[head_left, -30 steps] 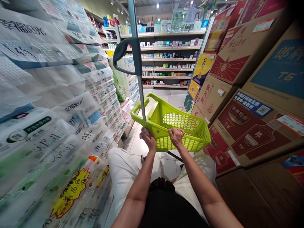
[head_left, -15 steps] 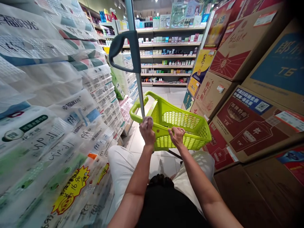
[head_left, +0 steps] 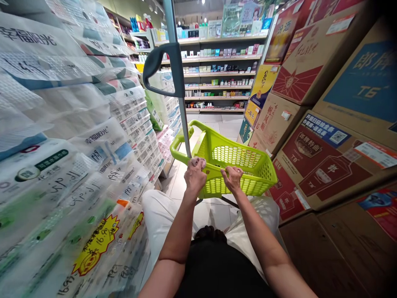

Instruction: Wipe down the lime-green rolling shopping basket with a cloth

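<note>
A lime-green plastic shopping basket (head_left: 238, 153) with perforated walls stands on the floor in front of my knees. My left hand (head_left: 195, 179) is closed on a crumpled pinkish-grey cloth (head_left: 198, 162) and presses it against the basket's near rim, by the foot of the pull handle. Further right along the same rim, my right hand (head_left: 232, 178) grips the edge, fingers curled over it. A grey pull handle (head_left: 179, 74) with a dark loop grip rises from the basket's left part. Inside the basket I can make out nothing clearly.
Plastic-wrapped paper packs (head_left: 93, 145) are piled high close on the left. Stacked cardboard cartons (head_left: 328, 161) wall the right side. Beyond the basket, a tiled floor (head_left: 228, 126) leads to shelves (head_left: 221, 74) of small boxes and bottles.
My left hand has slid the cloth slightly right along the basket's rim, away from the pull handle's foot. My right hand keeps its hold in nearly the same spot.
</note>
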### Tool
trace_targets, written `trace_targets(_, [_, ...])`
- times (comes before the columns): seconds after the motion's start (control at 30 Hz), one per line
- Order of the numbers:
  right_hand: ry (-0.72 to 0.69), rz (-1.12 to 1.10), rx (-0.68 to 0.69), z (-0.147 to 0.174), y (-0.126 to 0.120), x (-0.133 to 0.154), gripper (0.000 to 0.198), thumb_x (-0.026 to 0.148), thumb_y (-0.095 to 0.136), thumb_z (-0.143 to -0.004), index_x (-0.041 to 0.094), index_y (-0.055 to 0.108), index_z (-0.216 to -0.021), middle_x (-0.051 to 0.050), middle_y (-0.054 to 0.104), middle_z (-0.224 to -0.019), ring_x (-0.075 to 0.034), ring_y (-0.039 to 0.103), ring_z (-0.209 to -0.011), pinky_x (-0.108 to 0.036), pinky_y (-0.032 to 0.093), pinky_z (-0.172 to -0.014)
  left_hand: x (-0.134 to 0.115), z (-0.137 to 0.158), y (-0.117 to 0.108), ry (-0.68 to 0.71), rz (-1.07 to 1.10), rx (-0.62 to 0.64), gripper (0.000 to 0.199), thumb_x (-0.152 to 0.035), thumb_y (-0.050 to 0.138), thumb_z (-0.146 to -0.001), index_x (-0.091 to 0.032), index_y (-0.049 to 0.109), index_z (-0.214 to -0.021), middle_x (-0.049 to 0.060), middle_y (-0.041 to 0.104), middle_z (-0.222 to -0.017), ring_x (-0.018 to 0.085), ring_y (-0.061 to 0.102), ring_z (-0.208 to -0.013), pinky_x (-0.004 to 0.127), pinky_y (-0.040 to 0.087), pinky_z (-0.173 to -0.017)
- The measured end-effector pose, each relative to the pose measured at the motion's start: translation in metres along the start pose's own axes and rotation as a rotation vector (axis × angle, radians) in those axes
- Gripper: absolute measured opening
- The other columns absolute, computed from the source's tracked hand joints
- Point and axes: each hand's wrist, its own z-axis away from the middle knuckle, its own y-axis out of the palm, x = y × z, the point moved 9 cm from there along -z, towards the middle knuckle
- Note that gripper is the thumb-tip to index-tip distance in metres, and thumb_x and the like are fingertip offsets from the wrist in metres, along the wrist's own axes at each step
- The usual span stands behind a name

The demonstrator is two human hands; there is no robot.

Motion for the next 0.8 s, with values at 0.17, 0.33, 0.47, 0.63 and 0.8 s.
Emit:
trace_targets(0.17, [0.001,0.019,0.001,0.001,-0.003,0.001,0.046,0.05,0.03,-0.106,0.023,0.061,-0.086,-0.006,0.073,-0.089,-0.024,0.058,-0.096,-0.042,0.025,-0.101,0.021,-0.006,-0.041,-0.073,0.115,-0.228,0.051,-0.018,0.055,-0.09,-0.03,0.067,-0.138,0.01,0.057,-0.135,0.03,0.064,-0.116,0.039,0.056,-0.094])
trace_targets(0.33, [0.011,-0.016,-0.003,0.0,-0.003,0.002,0.045,0.052,0.032,-0.106,0.024,0.06,-0.085,-0.005,0.073,-0.088,-0.024,0.059,-0.095,-0.041,0.025,-0.102,0.049,-0.022,-0.051,-0.176,0.137,-0.128,0.051,-0.017,0.061,-0.086,-0.028,0.071,-0.134,0.013,0.061,-0.127,0.033,0.065,-0.111,0.043,0.055,-0.096])
trace_targets(0.47, [0.009,-0.017,-0.012,0.0,-0.004,0.001,0.045,0.051,0.033,-0.106,0.023,0.062,-0.086,-0.005,0.074,-0.088,-0.024,0.06,-0.095,-0.041,0.025,-0.102,0.056,-0.021,-0.065,-0.15,0.145,-0.208,0.052,-0.017,0.06,-0.088,-0.033,0.07,-0.136,0.01,0.057,-0.132,0.029,0.065,-0.111,0.039,0.056,-0.096])
trace_targets(0.63, [0.002,-0.028,-0.028,0.001,-0.006,0.0,0.047,0.054,0.033,-0.105,0.023,0.061,-0.084,-0.005,0.073,-0.087,-0.023,0.06,-0.095,-0.042,0.024,-0.102,0.049,-0.019,-0.056,-0.062,0.17,-0.323,0.043,-0.019,0.059,-0.092,-0.028,0.074,-0.131,0.013,0.054,-0.124,0.031,0.059,-0.118,0.042,0.053,-0.104])
trace_targets(0.8, [-0.023,-0.022,-0.054,0.002,-0.006,0.0,0.045,0.053,0.034,-0.105,0.023,0.059,-0.083,-0.004,0.073,-0.086,-0.023,0.061,-0.093,-0.042,0.025,-0.101,0.065,-0.016,-0.049,-0.016,0.333,-0.596,0.048,-0.019,0.051,-0.097,-0.019,0.063,-0.144,0.018,0.051,-0.132,0.03,0.051,-0.128,0.045,0.042,-0.116])
